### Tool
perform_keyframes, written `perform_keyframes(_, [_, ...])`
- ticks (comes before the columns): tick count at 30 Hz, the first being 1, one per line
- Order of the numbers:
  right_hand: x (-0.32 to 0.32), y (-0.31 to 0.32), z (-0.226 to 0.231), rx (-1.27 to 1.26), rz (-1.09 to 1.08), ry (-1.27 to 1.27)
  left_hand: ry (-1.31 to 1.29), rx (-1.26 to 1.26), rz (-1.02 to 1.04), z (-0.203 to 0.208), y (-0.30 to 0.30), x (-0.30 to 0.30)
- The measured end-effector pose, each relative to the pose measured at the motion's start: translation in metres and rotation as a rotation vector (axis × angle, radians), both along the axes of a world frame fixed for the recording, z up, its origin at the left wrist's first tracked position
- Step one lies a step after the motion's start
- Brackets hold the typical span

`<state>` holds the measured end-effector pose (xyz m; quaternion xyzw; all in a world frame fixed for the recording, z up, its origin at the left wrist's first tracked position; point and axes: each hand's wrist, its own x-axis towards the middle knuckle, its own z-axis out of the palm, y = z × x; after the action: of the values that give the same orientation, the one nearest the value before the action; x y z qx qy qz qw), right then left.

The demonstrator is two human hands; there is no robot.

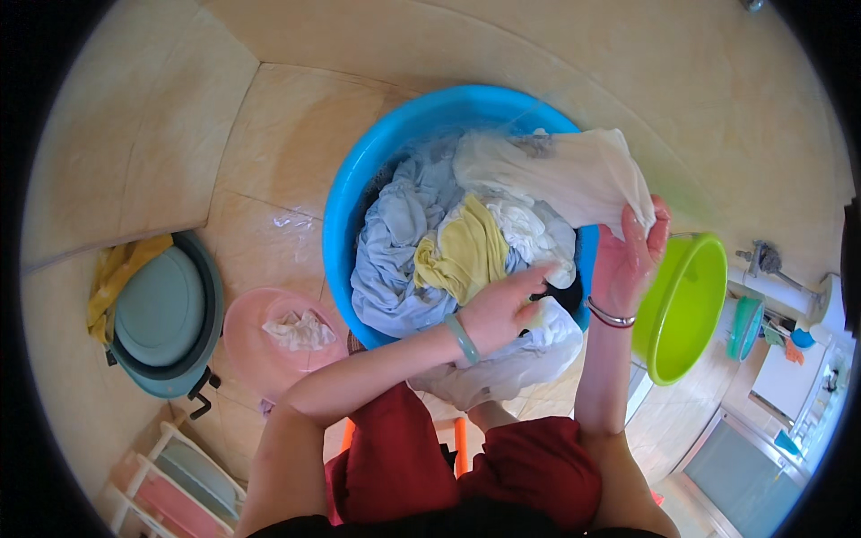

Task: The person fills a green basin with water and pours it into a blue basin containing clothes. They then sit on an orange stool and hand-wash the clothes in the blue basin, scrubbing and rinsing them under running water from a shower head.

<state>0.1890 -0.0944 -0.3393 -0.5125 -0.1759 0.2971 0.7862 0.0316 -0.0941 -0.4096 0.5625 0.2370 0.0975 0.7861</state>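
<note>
A large blue basin point(336, 224) in front of me holds a heap of wet laundry. My right hand point(628, 255), with a bracelet at its wrist, is raised at the basin's right rim and pinches the end of a wet white garment point(565, 170) stretched across the far side. Over the near rim, my left hand point(502, 314), wearing a pale green bangle, is closed on a white cloth point(538, 354) that hangs outside the basin. Its fingertips are partly hidden. Between the hands lie light blue fabric point(404, 233), a yellow cloth point(466, 251) and more white fabric point(529, 233).
Left of the basin sits a pink basin point(260, 345) with a crumpled white cloth point(300, 332). Grey-green basins point(161, 305) with a mustard cloth point(121, 278) lean by the wall. A lime green basin point(686, 309) stands at right, near a tap point(767, 260).
</note>
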Motion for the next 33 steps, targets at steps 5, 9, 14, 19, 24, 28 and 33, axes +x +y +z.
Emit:
perform_keyframes(5, [-0.010, -0.032, 0.014, 0.017, 0.051, -0.149, -0.294, -1.276, 0.492, -0.017, 0.060, 0.040])
perform_keyframes(9, [-0.023, -0.061, 0.031, 0.047, 0.210, -0.212, -0.572, -1.336, 0.378, -0.053, 0.089, 0.054])
perform_keyframes(14, [-0.024, -0.066, 0.055, 0.084, 0.186, -0.123, -0.423, -1.387, 0.414, -0.053, 0.092, 0.056])
perform_keyframes(19, [0.009, -0.016, 0.055, 0.003, -0.055, 0.017, -0.117, -1.120, 0.636, -0.090, 0.051, 0.052])
perform_keyframes(24, [0.070, 0.046, -0.027, -0.170, 0.090, 0.019, -0.093, -1.111, 0.649, -0.041, 0.044, 0.012])
perform_keyframes(28, [0.071, 0.065, -0.126, -0.541, 0.176, -0.113, -0.168, -1.181, 0.387, -0.015, 0.046, -0.003])
perform_keyframes(33, [0.026, 0.068, -0.189, -0.825, 0.414, -0.717, 0.018, -1.030, 0.323, -0.011, 0.033, -0.004])
